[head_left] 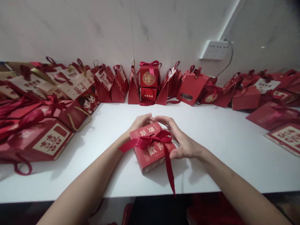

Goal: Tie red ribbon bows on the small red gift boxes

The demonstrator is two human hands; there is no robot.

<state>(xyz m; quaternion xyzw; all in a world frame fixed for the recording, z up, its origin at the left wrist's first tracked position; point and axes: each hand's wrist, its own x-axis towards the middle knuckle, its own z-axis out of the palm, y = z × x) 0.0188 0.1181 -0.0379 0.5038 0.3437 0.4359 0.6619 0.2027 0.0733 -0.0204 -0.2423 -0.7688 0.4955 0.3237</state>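
One red gift box (156, 157), pale lettering on its upper face, lying askew near the middle of the table's front edge. Trim: a crimson ribbon bow (150, 142), its long ribbon tail (169, 172) reaching that front edge. Right hand (184, 142): at the box's right side, fingers curved and not closed, thumb at or just beside the box wall. Left hand (140, 121): at the far left side, partly hidden; cannot tell whether its fingers grip. Hazards, as judged: the ribbon tail, loose beside the right hand, could catch on a finger or the table's front edge and pull the bow apart; uneven squeezing could dent the card. Surrounding stock: a stacked pair of red boxes (149, 75) at the table (225, 153)'s back edge; a hexagonal box (52, 137) toward its front left corner.
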